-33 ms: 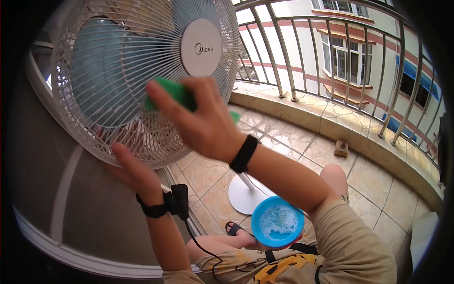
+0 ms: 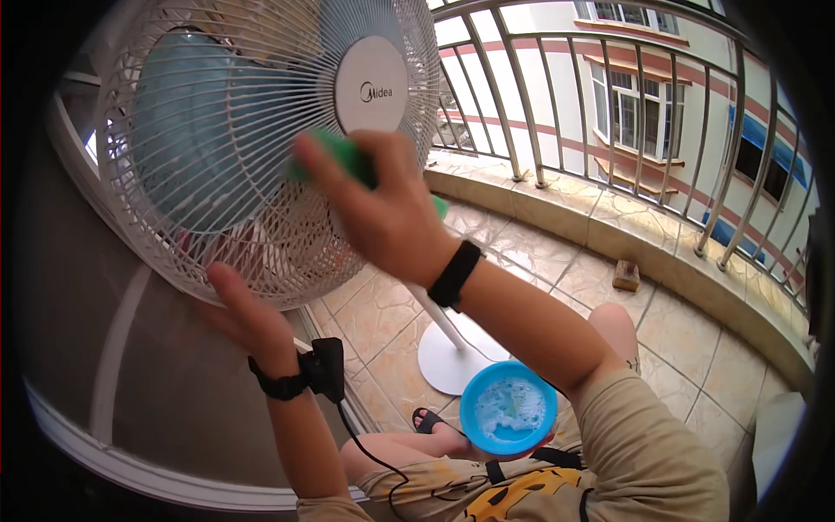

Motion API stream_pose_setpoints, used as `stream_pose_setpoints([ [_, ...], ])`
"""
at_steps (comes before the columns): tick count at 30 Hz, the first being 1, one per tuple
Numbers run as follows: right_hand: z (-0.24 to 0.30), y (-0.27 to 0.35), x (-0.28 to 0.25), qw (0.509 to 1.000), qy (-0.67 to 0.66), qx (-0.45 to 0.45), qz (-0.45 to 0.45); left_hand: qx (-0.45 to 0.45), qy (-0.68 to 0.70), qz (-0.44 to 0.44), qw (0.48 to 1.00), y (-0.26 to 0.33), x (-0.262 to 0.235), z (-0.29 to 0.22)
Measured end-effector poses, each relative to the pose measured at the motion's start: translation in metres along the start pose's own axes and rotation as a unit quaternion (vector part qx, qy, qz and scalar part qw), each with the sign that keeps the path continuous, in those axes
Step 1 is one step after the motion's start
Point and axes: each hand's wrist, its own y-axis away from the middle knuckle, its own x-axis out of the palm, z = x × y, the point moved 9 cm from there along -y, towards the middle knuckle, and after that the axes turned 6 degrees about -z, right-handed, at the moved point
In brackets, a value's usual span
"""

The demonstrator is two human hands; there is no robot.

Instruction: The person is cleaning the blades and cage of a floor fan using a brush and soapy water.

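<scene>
A white pedestal fan fills the upper left, its wire guard in front of pale blue blades. My right hand is closed around a green cloth, pressed to the front of the guard below the round white centre badge. A bit of the cloth also shows beyond the little-finger side. My left hand is at the guard's lower rim, thumb raised in front of the wires and fingers stretched out, blurred. In my lap stands a blue basin of foamy water.
The fan's white pole and round base stand on the tiled floor. A metal railing on a low ledge runs along the right. A small brown block lies near it. Dark glass panels line the left.
My right hand and the green cloth have shifted slightly right and up across the guard. The fan head has turned a touch. My left hand stays almost where it was.
</scene>
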Motion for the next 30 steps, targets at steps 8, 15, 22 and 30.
stream_pose_setpoints([
  [8, -0.194, 0.048, -0.019, 0.960, 0.065, 0.271, -0.025, -0.065, 0.096, -0.012, 0.993, -0.005, -0.021, 0.033],
  [15, -0.133, 0.043, -0.014, 0.964, 0.057, 0.241, -0.096, -0.073, 0.087, -0.017, 0.993, 0.000, -0.021, 0.045],
  [22, -0.018, 0.070, 0.020, 0.989, -0.022, 0.143, -0.039, -0.135, 0.084, -0.022, 0.987, -0.005, -0.010, 0.037],
  [30, 0.027, 0.082, 0.018, 0.995, -0.058, 0.078, 0.036, -0.157, 0.129, -0.009, 0.979, 0.001, -0.007, 0.041],
])
